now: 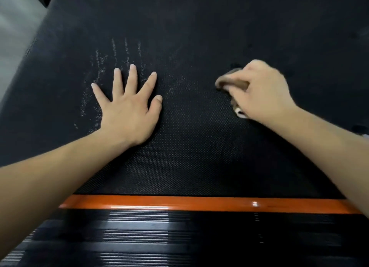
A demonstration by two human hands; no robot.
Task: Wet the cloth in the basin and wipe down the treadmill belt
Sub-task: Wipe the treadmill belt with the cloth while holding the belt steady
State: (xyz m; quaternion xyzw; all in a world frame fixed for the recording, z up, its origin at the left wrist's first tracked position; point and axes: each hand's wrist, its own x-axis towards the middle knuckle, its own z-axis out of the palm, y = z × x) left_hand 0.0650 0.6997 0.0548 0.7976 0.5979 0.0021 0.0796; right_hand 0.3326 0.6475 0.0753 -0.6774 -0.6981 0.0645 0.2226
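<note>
Head view: the left hand (127, 109) lies flat on the treadmill belt (199, 151), fingers straight and spread. The right hand (261, 93), fingers curled, grips a bunched brown cloth (229, 81) pressed against the belt, protruding beyond its fingers.

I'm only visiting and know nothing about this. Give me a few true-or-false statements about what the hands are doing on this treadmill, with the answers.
1. The left hand lies flat on the treadmill belt with its fingers spread. True.
2. The right hand is empty. False: it grips a brownish cloth against the belt.
3. Pale streaks show on the belt around the left hand's fingers. True.
4. The strip along the belt's near edge is blue. False: it is orange.
</note>
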